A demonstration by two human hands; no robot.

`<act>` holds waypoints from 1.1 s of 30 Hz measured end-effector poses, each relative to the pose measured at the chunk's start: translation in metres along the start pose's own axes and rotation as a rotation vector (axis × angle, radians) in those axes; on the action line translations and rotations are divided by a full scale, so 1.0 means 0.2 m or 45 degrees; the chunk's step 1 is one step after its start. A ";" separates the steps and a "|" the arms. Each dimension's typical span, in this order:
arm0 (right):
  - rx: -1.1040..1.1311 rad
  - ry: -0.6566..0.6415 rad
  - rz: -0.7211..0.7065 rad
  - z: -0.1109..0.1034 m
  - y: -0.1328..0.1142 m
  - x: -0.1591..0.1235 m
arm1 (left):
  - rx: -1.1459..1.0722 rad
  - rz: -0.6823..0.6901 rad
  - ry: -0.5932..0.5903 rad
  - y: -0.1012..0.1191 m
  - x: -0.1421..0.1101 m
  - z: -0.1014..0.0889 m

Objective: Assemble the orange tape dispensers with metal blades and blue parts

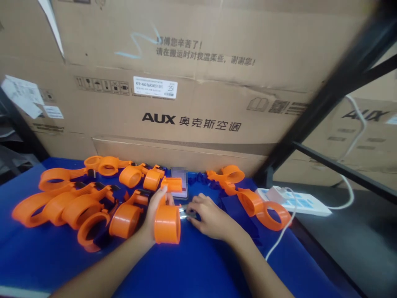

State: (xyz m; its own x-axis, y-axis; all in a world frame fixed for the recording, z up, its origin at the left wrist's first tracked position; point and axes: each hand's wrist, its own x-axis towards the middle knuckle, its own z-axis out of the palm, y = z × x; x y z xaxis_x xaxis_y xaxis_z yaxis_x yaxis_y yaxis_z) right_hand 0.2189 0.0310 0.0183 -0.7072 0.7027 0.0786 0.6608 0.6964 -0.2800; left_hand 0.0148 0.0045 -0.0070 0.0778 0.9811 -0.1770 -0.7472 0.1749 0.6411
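My left hand (151,212) is closed around an orange plastic tape dispenser (167,224), its wide ring facing me and its narrower end pointing away. My right hand (211,216) pinches a small shiny metal piece (183,212) against the dispenser's right side. Fingers cover part of that piece, so its exact kind cannot be made out. Just left of my left hand stands another orange tape dispenser (124,220). Behind my hands lies a phone-like flat device (179,176), partly covered by the held dispenser.
Several orange dispensers (82,209) with dark parts crowd the blue table (192,269) at left. Other orange dispensers (273,216) lie at right, near dark blue pieces (238,213) and a white power strip (310,203) with a cable. A large cardboard box (192,99) walls off the back.
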 end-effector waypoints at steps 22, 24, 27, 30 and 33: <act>0.854 0.721 0.151 -0.09 -0.10 0.00 | 0.345 0.235 -0.080 -0.04 -0.01 -0.04; 0.997 0.729 0.169 -0.09 -0.10 0.00 | 0.353 0.238 -0.086 -0.04 -0.01 -0.04; 1.164 0.662 0.176 -0.08 -0.11 0.01 | 0.357 0.231 -0.100 -0.03 -0.02 -0.04; 1.224 0.625 0.199 -0.06 -0.13 0.02 | 0.303 0.170 -0.115 -0.03 -0.03 -0.02; 1.259 0.627 0.208 -0.05 -0.12 0.03 | 0.238 0.105 -0.126 -0.02 -0.04 0.00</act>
State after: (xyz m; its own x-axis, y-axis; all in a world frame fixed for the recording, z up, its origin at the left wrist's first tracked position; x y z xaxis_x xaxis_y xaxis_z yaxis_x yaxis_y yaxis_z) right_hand 0.1999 0.0199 0.0345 -0.3082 0.9091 0.2804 0.0910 0.3215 -0.9425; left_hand 0.0176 -0.0047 -0.0082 0.0932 0.9944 -0.0499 -0.6189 0.0971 0.7795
